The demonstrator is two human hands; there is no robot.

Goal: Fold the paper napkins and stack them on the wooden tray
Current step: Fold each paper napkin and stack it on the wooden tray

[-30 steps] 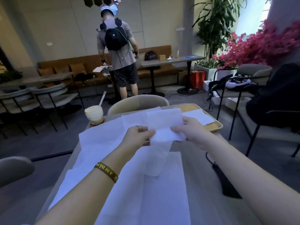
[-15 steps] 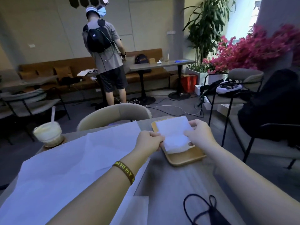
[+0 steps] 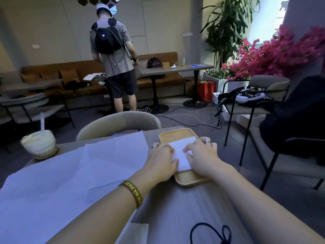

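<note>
- Head view, grip: the left hand (image 3: 161, 162) and the right hand (image 3: 201, 158) lie palm-down on either side of one folded napkin (image 3: 181, 153). The fingers are spread and press on it rather than curl round it; no pinch can be made out.
- Head view, location: the napkin lies under and between the two hands, inside the wooden tray (image 3: 190, 181). The tray's bare far end shows beyond the fingertips and its near rim just below the wrists. Whether other napkins lie beneath it cannot be told.
- Head view, surroundings: the unfolded napkins (image 3: 79, 173) are spread on the table (image 3: 175, 208) to the left of the left hand, and the iced drink (image 3: 39, 144) stands beyond them.
- Handling, as judged: thin paper, very light and limp, easily creased or torn, and liable to spring open at the fold. Flat pressure along the fold should suit it. To lift one, the best hold is opposite edges, pinched lightly.
- Change: half a second earlier both hands pinched the napkin by its side edges, held up over the tray. Now it is set down and the pinches have given way to flat pressing.
</note>
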